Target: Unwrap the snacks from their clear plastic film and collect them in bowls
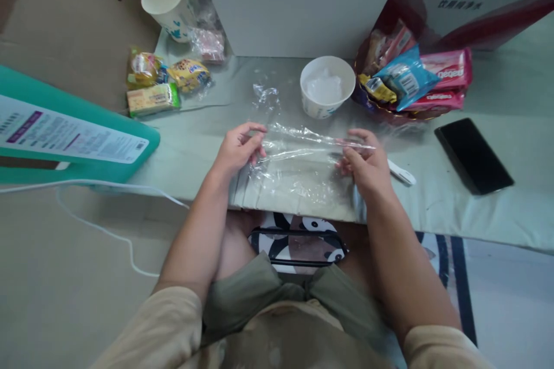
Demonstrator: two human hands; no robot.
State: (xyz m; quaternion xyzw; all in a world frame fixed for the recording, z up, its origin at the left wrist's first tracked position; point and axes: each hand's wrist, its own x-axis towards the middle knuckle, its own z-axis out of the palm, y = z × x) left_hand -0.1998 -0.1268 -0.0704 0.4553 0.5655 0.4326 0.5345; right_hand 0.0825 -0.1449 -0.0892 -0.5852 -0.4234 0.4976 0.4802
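A crinkled sheet of clear plastic film (303, 176) stretches between my two hands above the table's front edge. My left hand (240, 149) pinches its left end with thumb and fingers. At the other end, my right hand (366, 162) has the film between thumb and fingers. Under or beside the right hand lies a white-handled tool (401, 173), its other end hidden by that hand. Just beyond the film stands a white paper bowl (328, 87) with something whitish and translucent inside. A loose crumpled bit of clear plastic (266, 98) lies left of the bowl.
A basket of packaged snacks (411, 78) sits right of the bowl, with a black phone (474, 155) nearer me. Wrapped snacks (153, 99) and a paper cup (167, 8) are at the left. A green panel (86, 132) and white cable (130, 185) flank the table; boxes (303, 0) stand behind.
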